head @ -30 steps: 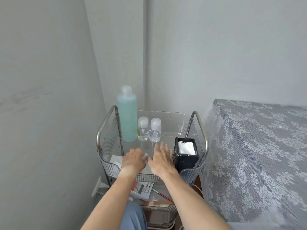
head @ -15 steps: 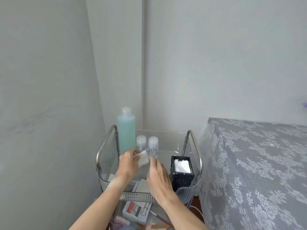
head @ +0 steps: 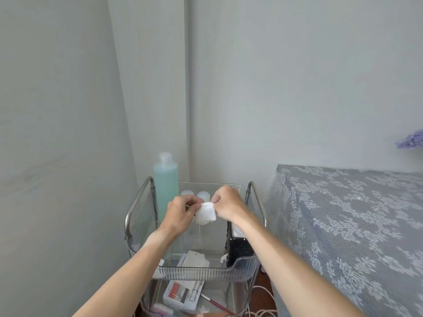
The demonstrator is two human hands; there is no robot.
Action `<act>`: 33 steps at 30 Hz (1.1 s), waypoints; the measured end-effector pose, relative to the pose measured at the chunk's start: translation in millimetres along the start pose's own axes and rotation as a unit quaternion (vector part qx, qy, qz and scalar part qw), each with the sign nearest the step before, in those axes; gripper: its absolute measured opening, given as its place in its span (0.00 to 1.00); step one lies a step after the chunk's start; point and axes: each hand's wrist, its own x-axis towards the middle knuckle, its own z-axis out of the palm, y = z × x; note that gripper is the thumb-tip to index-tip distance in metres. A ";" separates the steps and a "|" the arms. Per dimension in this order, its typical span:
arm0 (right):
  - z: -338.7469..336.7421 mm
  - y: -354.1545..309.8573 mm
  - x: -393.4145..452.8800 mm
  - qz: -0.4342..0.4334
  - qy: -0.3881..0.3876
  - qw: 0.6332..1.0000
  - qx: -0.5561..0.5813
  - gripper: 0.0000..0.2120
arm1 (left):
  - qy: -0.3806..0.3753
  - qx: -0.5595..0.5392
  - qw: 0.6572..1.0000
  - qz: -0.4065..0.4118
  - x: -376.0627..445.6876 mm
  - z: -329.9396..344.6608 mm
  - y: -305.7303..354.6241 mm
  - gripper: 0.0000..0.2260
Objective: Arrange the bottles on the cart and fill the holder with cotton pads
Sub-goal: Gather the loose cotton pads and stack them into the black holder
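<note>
Both hands meet above the top tray of a metal-framed cart (head: pixel 256 197), set in a room corner. The left hand (head: pixel 180 211) and the right hand (head: pixel 226 205) each pinch an edge of a white cotton pad (head: pixel 207 213), which is held in the air between them, clear of the tray. At the tray's far left stands a tall bottle of blue-green liquid (head: pixel 166 186), upright, with a translucent cap. Beside it, the caps of two small clear bottles (head: pixel 202 195) show just behind the fingers. The black holder (head: pixel 238 249) stands at the tray's right side, largely hidden by the right forearm; its contents cannot be made out. The clear ribbed tray (head: pixel 206 273) forms the upper shelf. To the right, a table under a grey lace cloth (head: pixel 352 225) stands near the cart.
</note>
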 end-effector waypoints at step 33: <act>-33.5 33.9 -28.7 0.052 0.010 0.968 -0.246 0.09 | -0.137 0.143 0.980 0.012 6.4 78.7 27.4 0.14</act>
